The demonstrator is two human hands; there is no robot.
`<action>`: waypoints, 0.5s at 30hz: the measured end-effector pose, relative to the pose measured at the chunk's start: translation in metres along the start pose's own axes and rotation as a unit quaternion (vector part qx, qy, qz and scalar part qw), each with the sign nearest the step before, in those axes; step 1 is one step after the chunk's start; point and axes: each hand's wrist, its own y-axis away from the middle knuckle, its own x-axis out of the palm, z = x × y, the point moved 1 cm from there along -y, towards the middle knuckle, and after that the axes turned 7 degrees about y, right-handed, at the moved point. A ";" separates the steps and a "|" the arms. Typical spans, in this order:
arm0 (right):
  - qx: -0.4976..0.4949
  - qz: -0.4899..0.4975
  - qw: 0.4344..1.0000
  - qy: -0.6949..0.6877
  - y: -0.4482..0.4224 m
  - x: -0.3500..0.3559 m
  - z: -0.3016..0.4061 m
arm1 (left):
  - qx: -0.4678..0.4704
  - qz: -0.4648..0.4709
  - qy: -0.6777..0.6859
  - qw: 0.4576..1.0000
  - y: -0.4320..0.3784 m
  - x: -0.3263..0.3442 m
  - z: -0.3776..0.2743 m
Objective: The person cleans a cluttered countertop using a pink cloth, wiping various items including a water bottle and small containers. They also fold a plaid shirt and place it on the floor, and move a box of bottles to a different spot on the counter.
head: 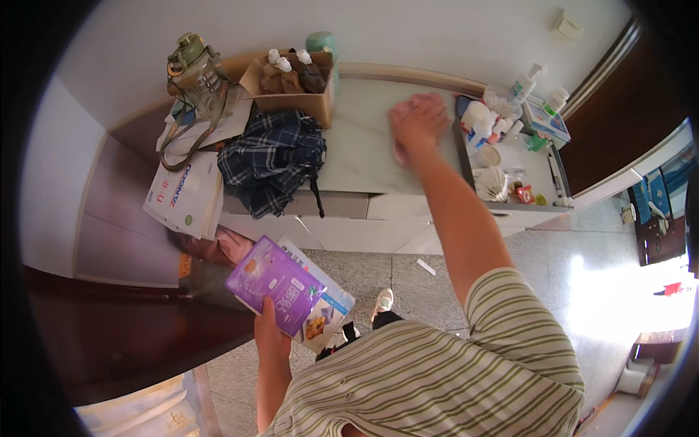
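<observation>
My right hand point(419, 127) presses a pink cloth point(421, 101) flat on the pale marbled top point(357, 142) of a white cabinet. Most of the cloth is hidden beneath the hand. Lower down, in front of the cabinet, my left hand point(273, 330) grips a purple printed packet point(278, 284) together with a white and blue printed packet point(334, 297) behind it. The thumb lies across the purple front, while the other fingers are out of sight underneath. Left of the cloth, a folded dark plaid umbrella point(273, 158) hangs slightly over the cabinet's front edge.
An open cardboard box point(297, 102) of capped brown pouches stands at the back, beside a strapped water bottle point(199, 82) and papers point(183, 191). To the right, a tray point(510, 206) holds small bottles and shells. A white strip point(426, 267) lies on the floor.
</observation>
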 end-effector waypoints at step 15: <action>-0.269 0.174 0.916 -0.243 -0.060 -0.018 0.079 | 0.041 -0.033 0.026 0.998 0.007 -0.027 0.013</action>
